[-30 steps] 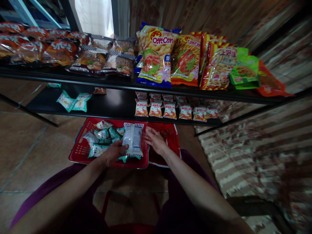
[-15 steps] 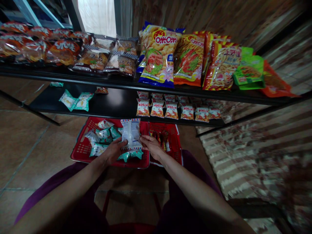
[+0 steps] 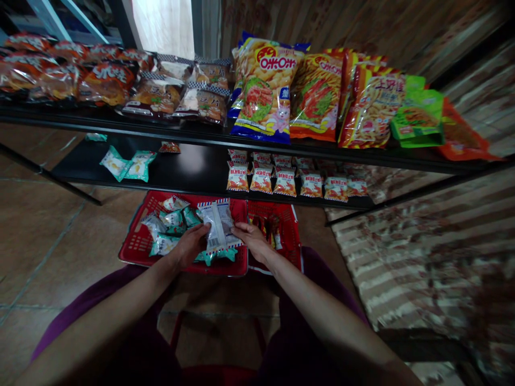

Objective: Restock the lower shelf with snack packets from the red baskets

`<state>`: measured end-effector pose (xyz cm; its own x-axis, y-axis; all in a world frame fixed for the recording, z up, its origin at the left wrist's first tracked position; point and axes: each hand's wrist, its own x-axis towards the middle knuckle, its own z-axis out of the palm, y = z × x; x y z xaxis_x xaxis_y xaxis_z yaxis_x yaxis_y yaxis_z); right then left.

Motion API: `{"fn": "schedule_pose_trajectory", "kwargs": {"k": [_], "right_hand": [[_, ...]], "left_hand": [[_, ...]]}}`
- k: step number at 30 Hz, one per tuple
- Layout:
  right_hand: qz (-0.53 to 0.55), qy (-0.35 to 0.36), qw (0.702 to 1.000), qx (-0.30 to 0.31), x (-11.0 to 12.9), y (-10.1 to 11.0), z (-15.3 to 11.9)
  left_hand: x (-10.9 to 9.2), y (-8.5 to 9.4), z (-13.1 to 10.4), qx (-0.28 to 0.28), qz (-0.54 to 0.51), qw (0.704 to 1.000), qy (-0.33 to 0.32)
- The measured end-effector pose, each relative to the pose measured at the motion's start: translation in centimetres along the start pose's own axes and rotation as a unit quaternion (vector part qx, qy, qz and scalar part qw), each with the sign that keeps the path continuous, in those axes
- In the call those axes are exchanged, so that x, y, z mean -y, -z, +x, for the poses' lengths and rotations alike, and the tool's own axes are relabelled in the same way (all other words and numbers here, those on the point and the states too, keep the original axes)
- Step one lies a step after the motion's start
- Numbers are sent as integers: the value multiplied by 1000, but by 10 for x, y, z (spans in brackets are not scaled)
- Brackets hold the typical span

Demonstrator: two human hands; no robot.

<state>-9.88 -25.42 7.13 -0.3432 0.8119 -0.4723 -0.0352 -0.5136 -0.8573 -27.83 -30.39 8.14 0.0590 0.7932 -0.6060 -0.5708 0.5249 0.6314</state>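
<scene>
Between my two hands is a snack bag (image 3: 218,225), its seamed, printed back facing up and striped bands along its ends. My left hand (image 3: 193,245) grips the bag's left edge, thumb on top. On the right edge, my right hand (image 3: 251,238) pinches it with the fingers closed. The bag is held over a red basket (image 3: 134,244), tilted slightly. Inside the basket lie several teal-and-white snack bags (image 3: 164,244), some partly hidden under the held bag and my left hand.
A second red basket (image 3: 292,230) with colourful packets stands at right. Ahead is a black shelf (image 3: 193,161); its lower board carries small white-and-orange bags (image 3: 261,178) and teal bags (image 3: 140,165). Large snack bags (image 3: 263,91) line the upper board. A striped curtain (image 3: 386,257) hangs at right.
The snack bag in my hands has tilted, its top end turning left, and dropped slightly. Both hands keep hold of it. The view has shifted slightly.
</scene>
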Motion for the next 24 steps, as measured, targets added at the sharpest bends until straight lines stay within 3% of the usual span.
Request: {"fn": "schedule_pose_trajectory", "kwargs": {"k": [4,7,10,12,14,18,21,24], "right_hand": [[-106,85,989,-53,-6,1,3],[-246,226,939,-85,-4,1,-2],[-363,344,864,-58,-1,-1,-11],[-419,369,830,-16,-2,-3,-15],[-458,360,813,19,-5,-4,-16],[-462,297,835,42,-6,-5,-17],[-392,248,883,67,-2,-6,-18],[-265,190,945,25,-4,-9,-16]], "left_hand": [[-2,-3,0,-13,-9,1000,-1],[-1,-2,0,-43,0,999,-11],[0,-1,1,-71,23,997,-29],[1,-2,0,-72,35,996,-37],[1,-3,-1,-55,29,997,-42],[-1,-4,-5,0,16,998,-53],[-3,-5,-9,22,57,996,-66],[-4,-9,-15,40,113,989,-81]]}}
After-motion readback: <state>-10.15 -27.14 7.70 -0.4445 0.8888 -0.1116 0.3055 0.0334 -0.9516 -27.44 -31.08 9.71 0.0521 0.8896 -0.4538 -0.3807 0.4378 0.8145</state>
